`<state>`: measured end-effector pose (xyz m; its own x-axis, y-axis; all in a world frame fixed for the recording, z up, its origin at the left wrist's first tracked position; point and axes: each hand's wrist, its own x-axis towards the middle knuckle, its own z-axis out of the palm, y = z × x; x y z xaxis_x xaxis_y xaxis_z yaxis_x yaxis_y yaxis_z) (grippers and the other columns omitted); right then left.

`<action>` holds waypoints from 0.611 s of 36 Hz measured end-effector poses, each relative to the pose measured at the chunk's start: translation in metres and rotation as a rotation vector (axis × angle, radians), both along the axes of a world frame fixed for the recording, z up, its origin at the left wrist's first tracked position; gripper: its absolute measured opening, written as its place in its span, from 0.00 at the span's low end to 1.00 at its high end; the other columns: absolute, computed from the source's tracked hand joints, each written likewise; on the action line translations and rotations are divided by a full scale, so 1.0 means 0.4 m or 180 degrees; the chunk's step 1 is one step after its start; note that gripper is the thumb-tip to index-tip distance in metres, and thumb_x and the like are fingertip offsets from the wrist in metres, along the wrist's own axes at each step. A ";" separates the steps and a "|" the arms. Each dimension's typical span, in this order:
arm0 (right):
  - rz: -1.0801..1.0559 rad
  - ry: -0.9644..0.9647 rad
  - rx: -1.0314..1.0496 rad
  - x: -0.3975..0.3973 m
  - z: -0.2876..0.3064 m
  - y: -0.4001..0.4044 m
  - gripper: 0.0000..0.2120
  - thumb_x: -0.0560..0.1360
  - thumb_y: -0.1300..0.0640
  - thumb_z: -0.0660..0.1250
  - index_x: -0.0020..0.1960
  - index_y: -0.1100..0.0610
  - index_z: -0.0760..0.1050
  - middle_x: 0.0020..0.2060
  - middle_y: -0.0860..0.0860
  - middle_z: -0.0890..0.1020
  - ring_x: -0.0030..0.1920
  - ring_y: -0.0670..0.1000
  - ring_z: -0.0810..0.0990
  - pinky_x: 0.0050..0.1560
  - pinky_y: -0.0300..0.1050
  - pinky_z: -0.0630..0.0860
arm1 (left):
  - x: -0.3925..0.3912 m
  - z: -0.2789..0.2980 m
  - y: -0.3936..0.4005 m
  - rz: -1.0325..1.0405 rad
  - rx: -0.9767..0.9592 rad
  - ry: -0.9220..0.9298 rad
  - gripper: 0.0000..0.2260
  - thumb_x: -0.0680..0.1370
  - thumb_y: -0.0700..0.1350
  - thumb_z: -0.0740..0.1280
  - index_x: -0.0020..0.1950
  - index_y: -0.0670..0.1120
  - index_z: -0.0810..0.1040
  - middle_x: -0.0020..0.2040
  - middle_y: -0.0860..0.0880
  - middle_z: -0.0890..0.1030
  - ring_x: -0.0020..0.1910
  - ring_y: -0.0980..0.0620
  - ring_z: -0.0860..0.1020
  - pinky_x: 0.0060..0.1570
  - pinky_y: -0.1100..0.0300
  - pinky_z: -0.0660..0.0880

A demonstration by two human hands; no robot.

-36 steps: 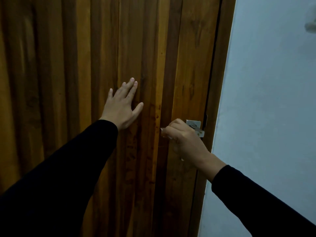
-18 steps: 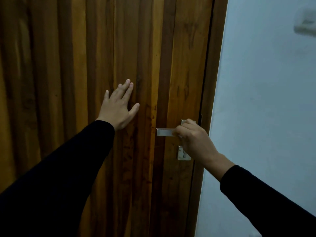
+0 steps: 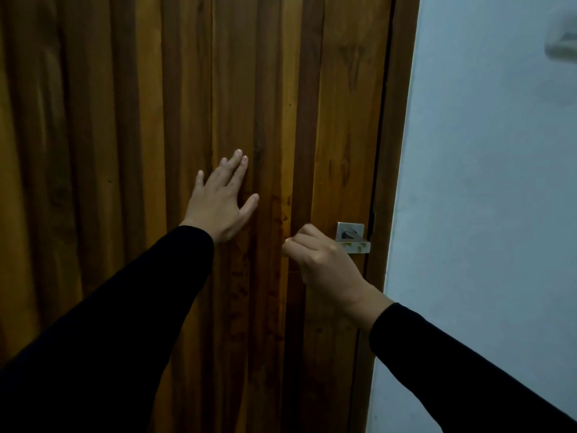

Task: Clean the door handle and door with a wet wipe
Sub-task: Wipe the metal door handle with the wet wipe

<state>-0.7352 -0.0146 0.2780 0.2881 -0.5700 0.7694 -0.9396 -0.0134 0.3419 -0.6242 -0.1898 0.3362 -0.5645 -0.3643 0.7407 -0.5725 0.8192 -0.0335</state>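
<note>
A brown wooden door [image 3: 125, 151] with vertical planks fills the left and middle of the view. Its metal lever handle [image 3: 354, 242] sits near the door's right edge. My left hand [image 3: 221, 201] lies flat on the planks with straight, spread fingers, left of the handle. My right hand [image 3: 321, 260] is curled round the lever's free end and hides most of it. No wet wipe shows in either hand; the inside of my right fist is hidden.
The dark wooden door frame [image 3: 393, 151] runs down just right of the handle. A pale blue-white wall [image 3: 484, 214] takes up the right side. A blurred pale fixture [image 3: 562, 42] sticks out of the wall at the top right.
My right hand slid along the lever: at its free end, then near the plate, now back over the free end. My left hand stayed flat on the door.
</note>
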 end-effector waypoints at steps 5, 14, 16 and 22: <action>0.0018 0.0075 -0.0045 -0.022 -0.013 0.014 0.06 0.73 0.69 0.65 0.43 0.63 0.79 0.37 0.55 0.81 0.39 0.51 0.76 0.33 0.41 0.75 | -0.004 -0.004 -0.007 -0.0027 -0.0041 0.0024 0.31 0.80 0.61 0.47 0.78 0.50 0.40 0.78 0.51 0.39 0.77 0.50 0.44 0.73 0.43 0.45; -0.0332 0.0167 -0.0123 -0.095 -0.022 0.075 0.10 0.74 0.64 0.59 0.42 0.63 0.79 0.36 0.56 0.81 0.38 0.52 0.77 0.37 0.40 0.76 | -0.009 -0.006 -0.007 0.0018 -0.0010 -0.0008 0.31 0.80 0.62 0.47 0.77 0.51 0.39 0.78 0.51 0.39 0.77 0.50 0.44 0.73 0.43 0.44; -0.0408 0.0122 -0.0139 -0.110 -0.025 0.090 0.07 0.72 0.66 0.62 0.43 0.64 0.79 0.37 0.57 0.81 0.39 0.54 0.78 0.37 0.44 0.79 | -0.009 -0.006 -0.004 0.0011 -0.0015 -0.0006 0.31 0.80 0.62 0.47 0.77 0.50 0.40 0.78 0.51 0.39 0.77 0.50 0.44 0.73 0.43 0.45; -0.0515 0.0201 -0.0300 -0.138 -0.024 0.123 0.10 0.63 0.72 0.75 0.40 0.64 0.78 0.36 0.56 0.81 0.39 0.55 0.79 0.40 0.44 0.79 | -0.004 -0.004 -0.001 -0.0022 -0.0001 0.0017 0.31 0.80 0.61 0.48 0.77 0.50 0.41 0.78 0.51 0.40 0.77 0.50 0.44 0.73 0.43 0.45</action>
